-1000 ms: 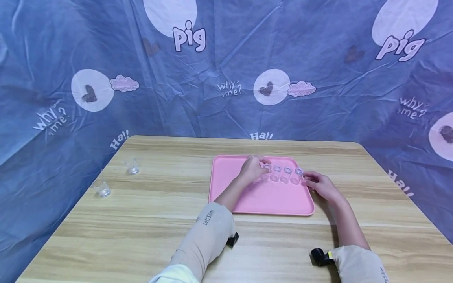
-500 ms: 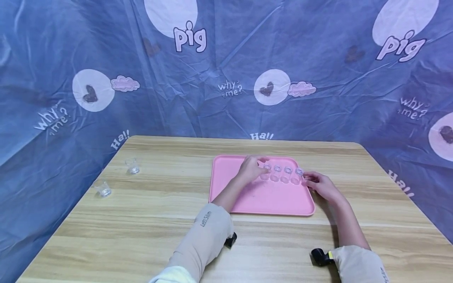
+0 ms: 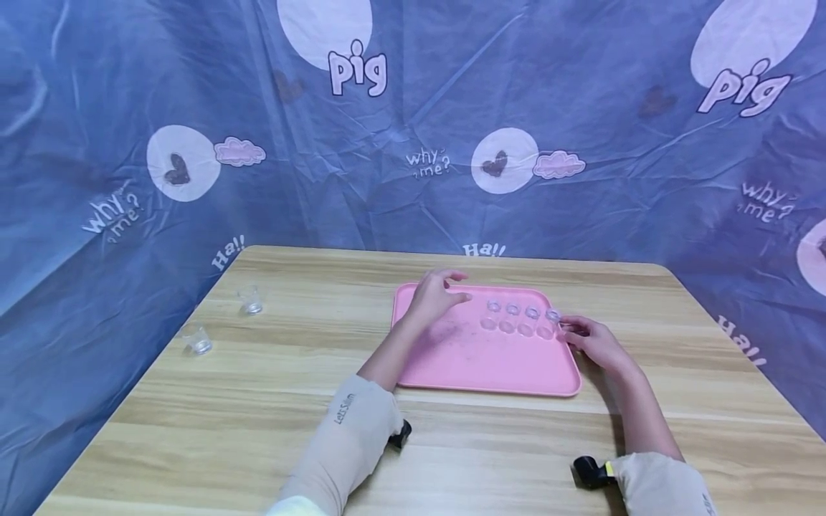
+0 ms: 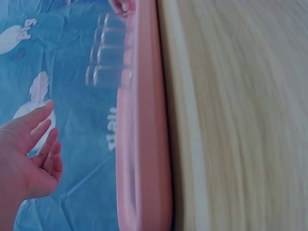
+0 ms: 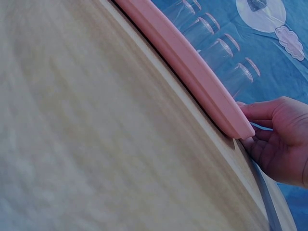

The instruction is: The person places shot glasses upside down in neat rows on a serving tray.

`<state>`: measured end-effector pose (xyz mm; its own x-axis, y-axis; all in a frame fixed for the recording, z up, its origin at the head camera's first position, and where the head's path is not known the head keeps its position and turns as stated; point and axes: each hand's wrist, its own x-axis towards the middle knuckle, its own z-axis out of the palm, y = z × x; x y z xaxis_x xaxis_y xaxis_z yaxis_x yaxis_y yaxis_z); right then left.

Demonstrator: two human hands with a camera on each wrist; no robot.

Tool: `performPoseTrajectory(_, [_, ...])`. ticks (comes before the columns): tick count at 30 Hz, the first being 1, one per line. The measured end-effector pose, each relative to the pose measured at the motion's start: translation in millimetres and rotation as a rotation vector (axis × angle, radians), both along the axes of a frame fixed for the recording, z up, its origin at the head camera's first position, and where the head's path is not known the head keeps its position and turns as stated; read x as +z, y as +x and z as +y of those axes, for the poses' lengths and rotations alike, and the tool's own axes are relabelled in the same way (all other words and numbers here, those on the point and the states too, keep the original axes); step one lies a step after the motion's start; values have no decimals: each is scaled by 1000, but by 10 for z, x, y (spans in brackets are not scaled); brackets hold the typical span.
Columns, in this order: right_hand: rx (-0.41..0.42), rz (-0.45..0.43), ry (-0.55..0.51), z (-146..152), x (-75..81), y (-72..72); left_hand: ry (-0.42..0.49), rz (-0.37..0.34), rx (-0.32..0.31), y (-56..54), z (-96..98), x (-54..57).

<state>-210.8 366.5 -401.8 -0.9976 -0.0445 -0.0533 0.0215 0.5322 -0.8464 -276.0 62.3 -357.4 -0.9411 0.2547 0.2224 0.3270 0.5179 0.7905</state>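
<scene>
Four clear glasses (image 3: 510,318) are being carried in one row by the pink tray (image 3: 493,369), far-right part, row lying roughly along the tray's far edge, thick bases uppermost. Row is being flanked by both hands: left hand (image 3: 431,295) is being held off the left end, clear gap between; rightmost glass (image 3: 549,324) is being flanked by right hand (image 3: 596,344) at the tray's right edge, fingertips just beside it.

Grip, left: thumb and fingers are being held well apart, nothing between them, above the tray near its far-left corner. Grip, right: fingers are being held bent at the tray's right edge; whether glass or rim is being pinched, or just touched, can't be told.

Count: hands 2, tray 1, glasses 6. Four are being borne by the tray; two loose glasses (image 3: 196,337) are being carried by the tabletop (image 3: 490,437) near its left edge, bases down, one closer to the far-left corner. Tray is being supported right of centre, nearer the tabletop's far edge. Forearms are being covered by 2 pale sleeves (image 3: 342,437).
</scene>
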Motion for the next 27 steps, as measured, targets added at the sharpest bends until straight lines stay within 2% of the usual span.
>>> performPoseTrajectory(8, [-1,9,-9,10,-14,4,88,69,97,-45,-461,39])
performPoseTrajectory(14, [10,11,-22,0,-14,3,139,94,185,-67,-858,93])
performPoseTrajectory(19, [6,7,-25,-6,-7,2,154,119,253,-93,-1216,107])
performPoseTrajectory(27, [8,1,-13,-6,-4,10,165,74,397,-63,-1802,71])
